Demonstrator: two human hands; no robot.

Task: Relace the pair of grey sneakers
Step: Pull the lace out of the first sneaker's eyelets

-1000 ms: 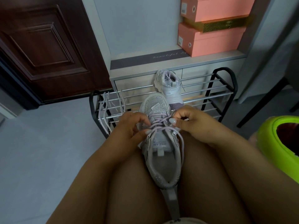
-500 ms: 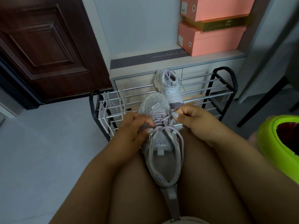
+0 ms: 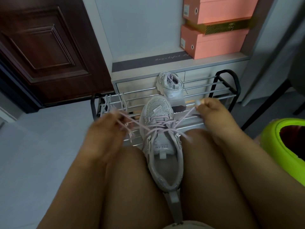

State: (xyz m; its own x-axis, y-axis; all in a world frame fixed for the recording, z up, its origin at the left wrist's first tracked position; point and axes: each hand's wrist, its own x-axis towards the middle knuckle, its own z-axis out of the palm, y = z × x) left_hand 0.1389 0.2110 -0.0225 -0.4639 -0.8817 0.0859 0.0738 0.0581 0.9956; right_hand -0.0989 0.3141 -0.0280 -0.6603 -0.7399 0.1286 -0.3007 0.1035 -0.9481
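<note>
A grey sneaker (image 3: 162, 146) with a pale lilac lace (image 3: 158, 128) sits wedged between my knees, toe pointing away. My left hand (image 3: 109, 128), blurred by motion, grips one lace end out to the left of the shoe. My right hand (image 3: 209, 109) pinches the other lace end out to the right, the lace stretched taut across the eyelets. The second grey sneaker (image 3: 171, 90) stands on the metal shoe rack (image 3: 219, 95) beyond, heel toward me, laced.
Spare laces (image 3: 113, 103) hang over the rack's left end. Behind it is a grey cabinet (image 3: 198, 63) with stacked pink shoe boxes (image 3: 214, 42). A dark wooden door (image 3: 44, 47) is at left, a lime-green bin (image 3: 285, 146) at right.
Both hands have moved apart from the middle of the shoe, left hand going left and right hand going right, drawing the lace ends out tight.
</note>
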